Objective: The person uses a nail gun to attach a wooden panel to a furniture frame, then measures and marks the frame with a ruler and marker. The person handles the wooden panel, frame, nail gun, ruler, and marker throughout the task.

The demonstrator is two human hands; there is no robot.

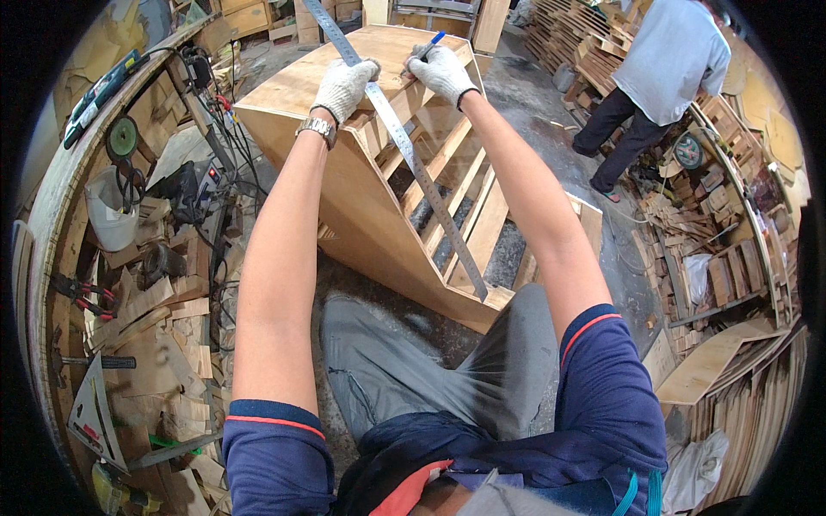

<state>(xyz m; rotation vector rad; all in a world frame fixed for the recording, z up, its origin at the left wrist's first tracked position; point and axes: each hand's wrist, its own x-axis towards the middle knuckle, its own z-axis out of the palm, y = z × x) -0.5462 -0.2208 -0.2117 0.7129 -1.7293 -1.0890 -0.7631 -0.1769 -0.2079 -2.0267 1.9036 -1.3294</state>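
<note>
My left hand (344,89), in a white knit glove, grips a long steel ruler (423,176) near the far edge of a wooden frame. The ruler slants across the slatted opening, from the upper left down to the near right corner. My right hand (442,72), also gloved, holds a blue pen (437,39) above the top panel, close to the ruler. Its tip is hidden by the fingers. Beneath both hands stands the light plywood piece (301,82), with a solid top and side and open slats (488,232) facing me.
At the left, a bench (52,215) carries a power tool (99,96); a white bucket (112,211), cables, a hammer (99,362) and wood scraps lie nearby. A person (667,69) stands at the right beside shelves of offcuts (731,267). Stacked boards (748,413) fill the lower right.
</note>
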